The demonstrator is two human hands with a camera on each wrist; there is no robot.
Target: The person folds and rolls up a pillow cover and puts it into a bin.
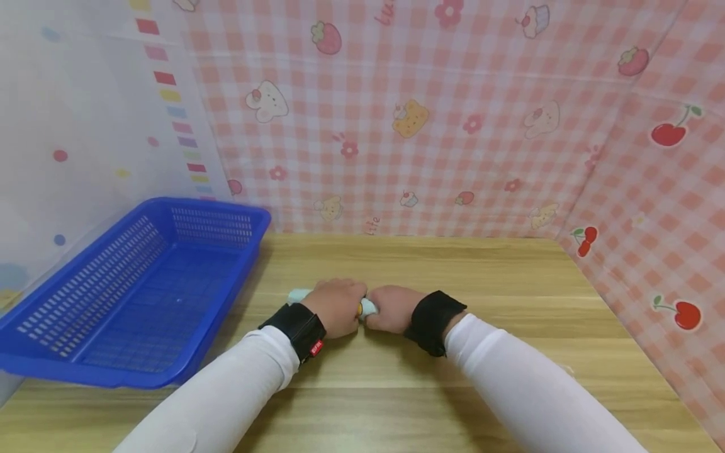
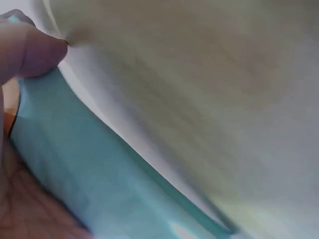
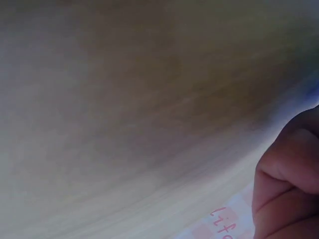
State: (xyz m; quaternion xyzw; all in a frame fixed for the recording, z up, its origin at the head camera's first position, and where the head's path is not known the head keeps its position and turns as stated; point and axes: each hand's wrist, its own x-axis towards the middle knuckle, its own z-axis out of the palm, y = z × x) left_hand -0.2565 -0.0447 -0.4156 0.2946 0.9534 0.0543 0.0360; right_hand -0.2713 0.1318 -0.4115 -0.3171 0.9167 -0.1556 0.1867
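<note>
A slim light-teal, tube-like thing point(image 1: 298, 296) lies across my left hand over the middle of the table, with a small orange-yellow patch near its right end. My left hand point(image 1: 338, 307) grips it round the middle, so most of its body is hidden. In the left wrist view its smooth teal side point(image 2: 94, 149) runs along the palm, the thumb point(image 2: 42, 50) pressing on it. Close against the left hand, my right hand point(image 1: 392, 308) has its fingers curled at the thing's right end and pinches it there. Only those curled fingers point(image 3: 289, 174) show in the right wrist view.
A blue plastic basket point(image 1: 189, 302) with slotted sides stands at the left of the wood-grain table point(image 1: 430, 261). Behind and on the right hang pink checked cloth walls point(image 1: 362, 126) with printed fruit and animals; a white one point(image 1: 85, 113) stands at left.
</note>
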